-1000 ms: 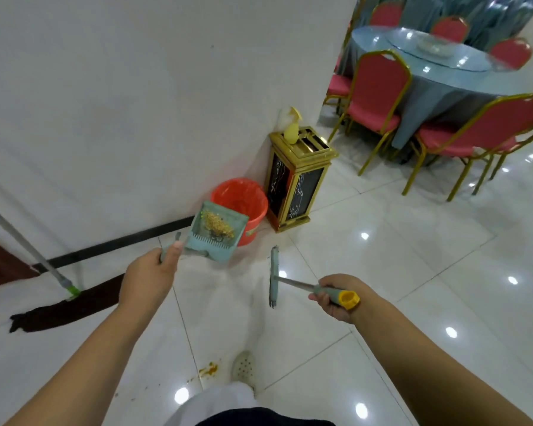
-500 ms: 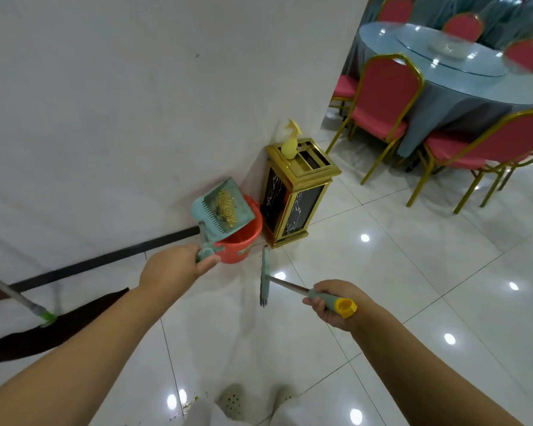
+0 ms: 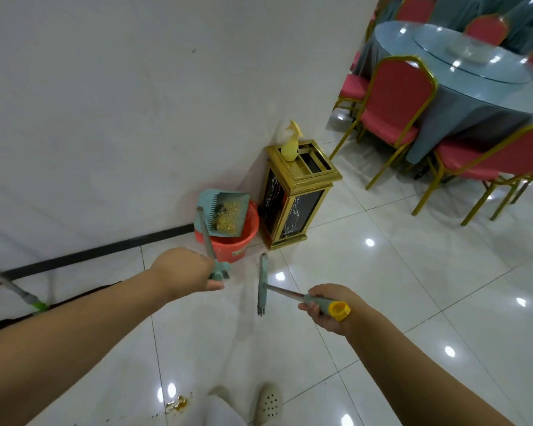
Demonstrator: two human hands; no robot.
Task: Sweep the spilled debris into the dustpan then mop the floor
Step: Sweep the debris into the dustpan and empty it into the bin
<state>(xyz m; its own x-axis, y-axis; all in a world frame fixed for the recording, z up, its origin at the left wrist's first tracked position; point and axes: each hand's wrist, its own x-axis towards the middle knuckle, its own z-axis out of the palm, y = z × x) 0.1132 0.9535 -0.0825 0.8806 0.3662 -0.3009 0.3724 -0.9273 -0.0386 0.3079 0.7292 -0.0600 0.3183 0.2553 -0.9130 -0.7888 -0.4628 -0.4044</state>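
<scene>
1. Fingers (image 3: 214, 285) of the left hand (image 3: 182, 273) are wrapping the dustpan (image 3: 226, 212) handle, tilting the pan over the orange bucket (image 3: 231, 244) — yellow debris (image 3: 230, 215) is sitting inside it.
2. Right hand (image 3: 326, 309) is clenching the brush (image 3: 262, 284) by its grip, head hanging just above the floor (image 3: 382, 287).
3. Mop (image 3: 28, 298) is lying at far left by the wall.
4. Residue (image 3: 177, 404) is staining the tiles near the shoe (image 3: 268, 402).
5. Gold bin (image 3: 296, 195) is standing beside the bucket.

Mop (image 3: 28, 298) handle runs off the left edge and its head is pretty blurry. Dustpan (image 3: 226, 212) covers most of the red bucket's (image 3: 233, 245) opening.
</scene>
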